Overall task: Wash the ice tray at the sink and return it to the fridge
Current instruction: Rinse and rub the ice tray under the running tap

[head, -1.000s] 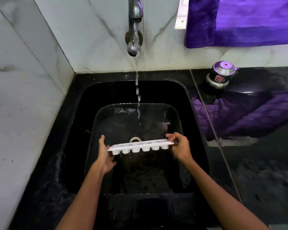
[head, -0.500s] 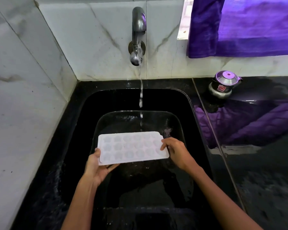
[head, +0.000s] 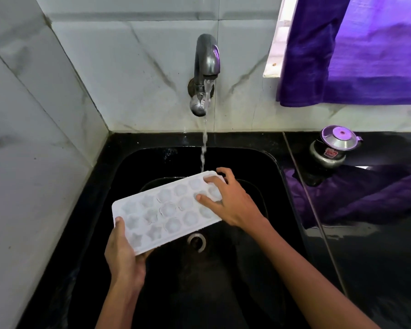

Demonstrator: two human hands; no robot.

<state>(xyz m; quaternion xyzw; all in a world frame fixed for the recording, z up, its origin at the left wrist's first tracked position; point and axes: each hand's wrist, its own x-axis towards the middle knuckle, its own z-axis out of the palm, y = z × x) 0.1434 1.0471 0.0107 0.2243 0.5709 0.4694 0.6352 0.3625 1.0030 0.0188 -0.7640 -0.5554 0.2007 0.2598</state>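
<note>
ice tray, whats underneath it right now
Below the ice tray is the black sink, with the drain showing just past the tray's near edge. The left hand grips its near corner, thumb on top; its fingers underneath are hidden, as is the basin directly beneath.

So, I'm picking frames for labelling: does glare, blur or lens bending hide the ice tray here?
Head view: no, the ice tray is sharp, its moulds readable. Head view too: the lens bows the tile lines, the glossy counter mirrors the purple curtain, the sink is dark.

A glossy black stone countertop point(head: 377, 257) is carrying a small lidded steel pot point(head: 333, 148) beside its sunken black sink point(head: 261, 162).
</note>
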